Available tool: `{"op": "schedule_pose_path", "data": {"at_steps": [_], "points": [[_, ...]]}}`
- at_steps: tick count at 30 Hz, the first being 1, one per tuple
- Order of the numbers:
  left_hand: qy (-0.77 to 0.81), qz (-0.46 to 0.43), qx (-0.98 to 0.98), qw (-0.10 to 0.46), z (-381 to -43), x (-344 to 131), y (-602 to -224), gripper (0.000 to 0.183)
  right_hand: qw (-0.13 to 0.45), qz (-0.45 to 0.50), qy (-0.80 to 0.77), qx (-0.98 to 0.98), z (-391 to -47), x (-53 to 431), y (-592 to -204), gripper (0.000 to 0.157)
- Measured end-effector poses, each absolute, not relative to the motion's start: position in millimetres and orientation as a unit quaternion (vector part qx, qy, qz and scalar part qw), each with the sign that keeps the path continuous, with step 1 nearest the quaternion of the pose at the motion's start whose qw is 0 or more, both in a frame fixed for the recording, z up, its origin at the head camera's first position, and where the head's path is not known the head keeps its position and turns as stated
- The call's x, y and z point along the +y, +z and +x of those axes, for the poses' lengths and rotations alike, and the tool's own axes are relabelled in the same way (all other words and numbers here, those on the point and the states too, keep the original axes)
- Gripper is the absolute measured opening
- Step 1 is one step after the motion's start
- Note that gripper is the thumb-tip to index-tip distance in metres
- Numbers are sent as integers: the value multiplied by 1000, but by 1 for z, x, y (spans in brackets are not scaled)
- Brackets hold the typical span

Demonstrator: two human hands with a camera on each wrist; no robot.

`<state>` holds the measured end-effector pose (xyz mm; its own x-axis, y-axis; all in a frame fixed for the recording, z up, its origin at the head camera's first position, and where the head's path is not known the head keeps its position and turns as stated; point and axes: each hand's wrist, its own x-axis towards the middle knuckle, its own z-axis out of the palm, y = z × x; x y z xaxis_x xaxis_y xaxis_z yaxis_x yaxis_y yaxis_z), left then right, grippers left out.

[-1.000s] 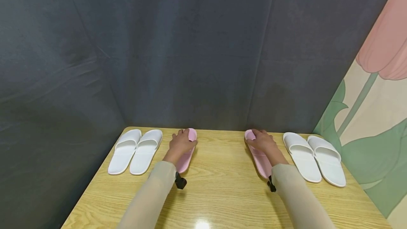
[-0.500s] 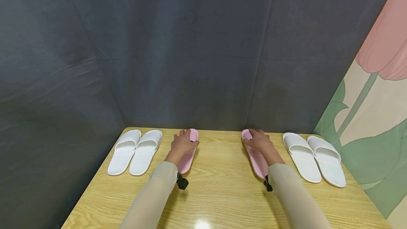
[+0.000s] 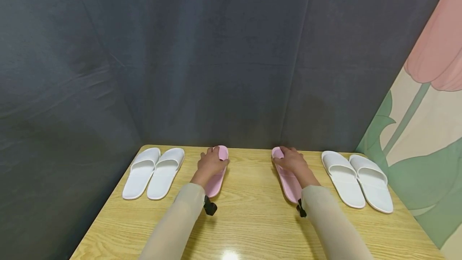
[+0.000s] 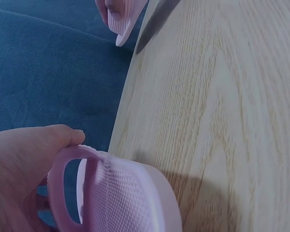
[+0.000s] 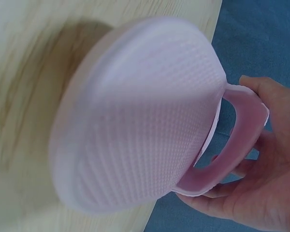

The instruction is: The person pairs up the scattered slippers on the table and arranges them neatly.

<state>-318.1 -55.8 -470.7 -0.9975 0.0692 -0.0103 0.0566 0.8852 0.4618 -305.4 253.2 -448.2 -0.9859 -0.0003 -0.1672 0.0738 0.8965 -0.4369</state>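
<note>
Two pink slippers are between the hands and the table. My left hand (image 3: pixel 210 165) grips the left pink slipper (image 3: pixel 215 183) over its strap, thumb on the inner side and fingers on the outer side. In the left wrist view, that slipper's ribbed insole (image 4: pixel 121 193) shows, with a shadow beside it on the wood. My right hand (image 3: pixel 295 163) holds the right pink slipper (image 3: pixel 290 185) by the strap in the same way. Its textured sole bed fills the right wrist view, heel tilted toward the camera. A wide gap separates the two pink slippers. Whether they touch the table I cannot tell.
A pair of white slippers (image 3: pixel 153 173) lies at the left of the wooden table (image 3: pixel 249 212). Another white pair (image 3: pixel 357 179) lies at the right. Dark cloth (image 3: pixel 223 71) hangs behind the back edge, and a tulip-painted wall (image 3: pixel 426 131) stands at the right.
Both hands have moved inward with the pink slippers, narrowing the gap between them. The left one shifted right and the right one shifted left. The white slippers have stayed put.
</note>
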Motion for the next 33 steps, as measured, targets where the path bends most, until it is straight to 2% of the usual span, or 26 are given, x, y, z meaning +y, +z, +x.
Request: {"op": "schedule_pose_path", "data": {"at_steps": [33], "points": [[253,42,966,18,-315,-36,-472,77,78,27,-239,967,-304,239,-447,80]]}}
